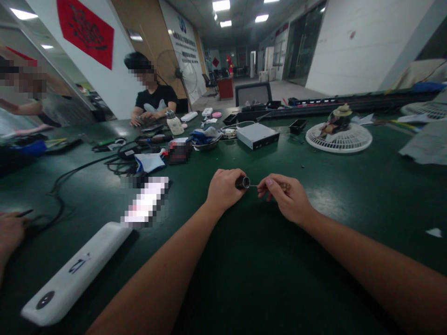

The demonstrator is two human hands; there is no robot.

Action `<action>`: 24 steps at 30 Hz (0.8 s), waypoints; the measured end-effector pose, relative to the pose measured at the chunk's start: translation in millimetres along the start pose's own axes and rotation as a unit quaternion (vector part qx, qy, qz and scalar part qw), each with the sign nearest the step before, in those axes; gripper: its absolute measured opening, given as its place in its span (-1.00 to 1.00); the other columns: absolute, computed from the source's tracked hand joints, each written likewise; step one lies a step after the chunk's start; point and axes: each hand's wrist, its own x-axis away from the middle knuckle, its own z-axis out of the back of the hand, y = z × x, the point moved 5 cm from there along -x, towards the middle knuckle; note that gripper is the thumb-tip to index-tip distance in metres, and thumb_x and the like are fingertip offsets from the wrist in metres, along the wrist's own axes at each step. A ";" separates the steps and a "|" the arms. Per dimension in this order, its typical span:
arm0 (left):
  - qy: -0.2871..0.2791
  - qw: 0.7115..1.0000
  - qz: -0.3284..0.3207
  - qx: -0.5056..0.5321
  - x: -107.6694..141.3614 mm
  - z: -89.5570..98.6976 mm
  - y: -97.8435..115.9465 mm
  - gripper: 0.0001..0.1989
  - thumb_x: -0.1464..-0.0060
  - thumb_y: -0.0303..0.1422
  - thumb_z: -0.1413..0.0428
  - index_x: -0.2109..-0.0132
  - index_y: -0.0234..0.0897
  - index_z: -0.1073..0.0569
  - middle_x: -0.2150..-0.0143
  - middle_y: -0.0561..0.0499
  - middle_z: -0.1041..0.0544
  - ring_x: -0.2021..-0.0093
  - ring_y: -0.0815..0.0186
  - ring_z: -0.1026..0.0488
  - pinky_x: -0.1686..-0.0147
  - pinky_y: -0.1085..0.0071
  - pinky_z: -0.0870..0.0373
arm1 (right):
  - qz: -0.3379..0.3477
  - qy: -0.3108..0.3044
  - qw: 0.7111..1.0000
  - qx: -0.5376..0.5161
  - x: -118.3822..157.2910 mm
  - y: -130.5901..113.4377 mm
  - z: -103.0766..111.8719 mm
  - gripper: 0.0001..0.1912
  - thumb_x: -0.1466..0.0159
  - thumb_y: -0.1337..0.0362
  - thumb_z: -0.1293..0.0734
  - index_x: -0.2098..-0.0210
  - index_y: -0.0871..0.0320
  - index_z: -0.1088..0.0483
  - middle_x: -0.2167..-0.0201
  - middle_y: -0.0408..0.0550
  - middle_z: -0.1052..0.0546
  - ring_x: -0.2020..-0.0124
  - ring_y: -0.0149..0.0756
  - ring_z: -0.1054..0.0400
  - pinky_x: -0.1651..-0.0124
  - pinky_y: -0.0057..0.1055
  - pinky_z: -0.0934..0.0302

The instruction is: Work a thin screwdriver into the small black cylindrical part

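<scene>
My left hand (pixel 226 187) is wrapped round a short dark cylinder (pixel 242 183), whose pale ring-shaped end faces right; the rest is covered by my fingers. In my right hand (pixel 284 195) is a thin screwdriver (pixel 286 187) with an amber-brown handle, pinched between thumb and fingers. Its slim metal shaft points left at the cylinder's ringed end. Whether the tip touches or enters the cylinder I cannot tell. Both hands are just above the dark green table (pixel 237 260).
A white power-bank-like case (pixel 78 274) and a lit phone (pixel 146 202) lie to the left. Farther back are black cables (pixel 118 158), a grey drive box (pixel 257 136) and a white fan grille (pixel 338 138). One person (pixel 155 93) sits opposite; another person's hand (pixel 12 230) is at far left.
</scene>
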 end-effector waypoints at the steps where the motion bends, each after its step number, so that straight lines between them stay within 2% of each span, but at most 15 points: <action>1: 0.002 1.000 0.000 0.000 0.0 0.0 -0.3 -0.88 -0.04 -0.41 -0.23 0.22 -0.19 -0.50 0.24 0.02 -0.63 0.21 0.19 -0.54 0.09 0.19 -0.33 | 0.001 -0.004 1.000 -0.005 0.1 -0.6 -0.6 -0.67 -0.46 0.12 -0.23 0.22 0.17 -0.55 0.34 -0.04 -0.58 0.37 -0.31 -0.52 0.41 -0.40 -0.36; 4: 0.006 1.000 0.002 0.000 0.0 0.0 -0.7 -0.89 -0.05 -0.40 -0.23 0.22 -0.19 -0.50 0.23 0.03 -0.63 0.21 0.19 -0.54 0.10 0.18 -0.33 | 0.004 -0.002 1.000 -0.001 -0.2 -0.9 -1.2 -0.68 -0.46 0.13 -0.23 0.18 0.17 -0.55 0.31 -0.02 -0.59 0.35 -0.30 -0.52 0.42 -0.41 -0.36; 10: 0.004 1.000 0.010 -0.005 -0.1 0.4 0.0 -0.86 -0.03 -0.39 -0.25 0.21 -0.18 -0.50 0.23 0.03 -0.64 0.20 0.17 -0.55 0.10 0.19 -0.33 | -0.009 0.047 0.998 0.037 -1.5 6.7 2.9 -0.66 -0.44 0.06 -0.24 0.17 0.15 -0.56 0.30 0.01 -0.61 0.35 -0.26 -0.52 0.42 -0.37 -0.36; 16: 0.006 1.000 0.006 -0.005 -0.2 0.4 -0.7 -0.88 -0.04 -0.39 -0.24 0.23 -0.19 -0.50 0.25 0.03 -0.63 0.23 0.18 -0.54 0.11 0.18 -0.34 | -0.020 0.003 0.999 -0.025 -1.8 7.3 -0.5 -0.65 -0.44 0.06 -0.24 0.13 0.15 -0.56 0.25 0.00 -0.61 0.33 -0.28 -0.54 0.44 -0.42 -0.36; 19: 0.006 1.000 0.003 -0.005 -0.1 0.6 -0.3 -0.89 -0.04 -0.39 -0.24 0.24 -0.19 -0.49 0.25 0.04 -0.63 0.23 0.19 -0.53 0.12 0.18 -0.34 | -0.027 -0.008 0.999 -0.041 -1.9 5.8 -1.5 -0.62 -0.45 0.04 -0.23 0.20 0.17 -0.56 0.32 -0.02 -0.60 0.35 -0.29 -0.53 0.44 -0.42 -0.35; 24: -0.003 1.000 0.001 -0.007 0.1 0.3 1.0 -0.89 -0.04 -0.39 -0.23 0.23 -0.18 -0.50 0.24 0.03 -0.63 0.22 0.19 -0.53 0.10 0.18 -0.33 | -0.020 0.033 0.999 0.016 -1.8 3.4 2.1 -0.63 -0.45 0.08 -0.24 0.27 0.18 -0.56 0.40 -0.05 -0.58 0.42 -0.33 -0.51 0.41 -0.40 -0.34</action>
